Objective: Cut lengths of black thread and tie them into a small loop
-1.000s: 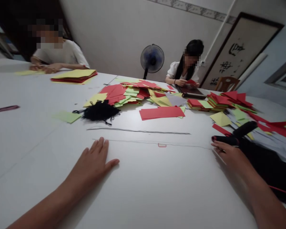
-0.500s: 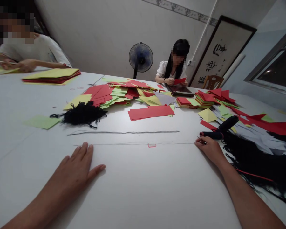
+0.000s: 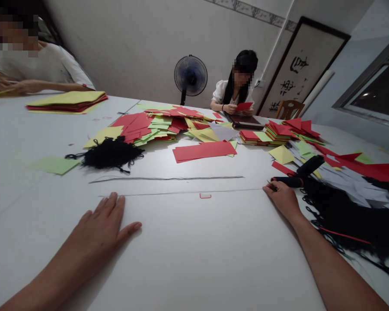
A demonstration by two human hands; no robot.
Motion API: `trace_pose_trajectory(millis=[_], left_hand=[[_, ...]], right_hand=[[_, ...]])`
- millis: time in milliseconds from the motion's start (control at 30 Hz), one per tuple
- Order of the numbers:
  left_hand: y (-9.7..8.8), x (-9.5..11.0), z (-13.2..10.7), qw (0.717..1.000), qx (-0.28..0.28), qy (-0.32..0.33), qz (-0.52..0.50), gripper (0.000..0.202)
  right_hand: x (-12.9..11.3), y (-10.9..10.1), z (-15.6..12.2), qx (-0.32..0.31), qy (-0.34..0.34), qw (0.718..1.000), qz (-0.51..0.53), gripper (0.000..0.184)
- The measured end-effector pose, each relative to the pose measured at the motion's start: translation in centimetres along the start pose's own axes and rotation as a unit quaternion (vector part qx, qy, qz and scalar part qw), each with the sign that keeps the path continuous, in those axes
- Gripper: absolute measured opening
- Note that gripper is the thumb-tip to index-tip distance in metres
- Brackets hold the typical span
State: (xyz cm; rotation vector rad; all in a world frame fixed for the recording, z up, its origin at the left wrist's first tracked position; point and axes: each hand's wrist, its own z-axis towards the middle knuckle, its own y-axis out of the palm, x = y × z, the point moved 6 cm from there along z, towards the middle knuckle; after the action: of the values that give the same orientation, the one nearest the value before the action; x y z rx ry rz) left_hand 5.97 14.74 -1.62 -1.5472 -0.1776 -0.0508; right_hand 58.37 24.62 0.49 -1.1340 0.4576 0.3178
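Even indoor light, soft shadow beside the right hand (image 3: 281,201) (edges warped).

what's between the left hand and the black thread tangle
Only two thin threads lying flat on the table: a grey thread at the fingertips of the left hand, and a dark thread beyond it, before the tangle. Nothing taller stands between.

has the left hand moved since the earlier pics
No, the left hand stays flat on the white table, fingertips still directly below the tangled black thread heap.
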Motion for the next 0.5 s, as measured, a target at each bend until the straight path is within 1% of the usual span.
trace_pose_trajectory(millis=[133, 333, 500], left_hand=[[-0.12, 0.14, -0.09, 1.000, -0.011, -0.001, 0.009, 0.091], [-0.23, 0.67, -0.18, 0.998, -0.047, -0.006, 0.049, 0.096], [-0.35, 0.60, -0.11, 0.999, -0.021, 0.003, 0.027, 0.093]], right_hand=[[0.10, 0.07, -0.01, 0.005, 0.006, 1.000, -0.005, 0.031], [0.31, 0.14, -0.12, 0.013, 0.016, 1.000, -0.011, 0.027], [0.26, -0.23, -0.24, 0.019, 0.010, 1.000, -0.006, 0.026]])
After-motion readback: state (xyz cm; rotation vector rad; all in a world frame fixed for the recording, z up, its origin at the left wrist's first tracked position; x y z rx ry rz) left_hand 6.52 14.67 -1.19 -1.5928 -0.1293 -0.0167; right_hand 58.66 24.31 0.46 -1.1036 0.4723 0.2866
